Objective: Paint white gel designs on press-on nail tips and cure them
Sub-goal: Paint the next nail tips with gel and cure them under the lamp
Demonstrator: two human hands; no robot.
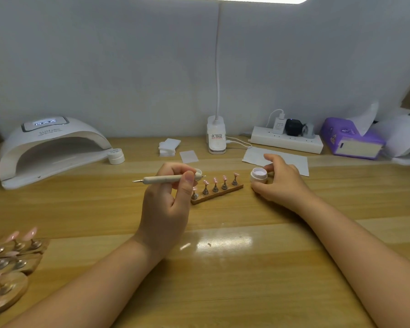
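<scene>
Left hand point(169, 200) pinching dotting pen point(168, 179); right hand point(278, 183) gripping open gel jar point(259, 175); "SUN", probably, on curing lamp point(50, 147).

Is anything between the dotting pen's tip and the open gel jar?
Partly. The left hand holds the pen level; the open jar, gripped by the right hand, sits beyond the nail-tip stand. The stand's pink tips rise just below that line.
</scene>
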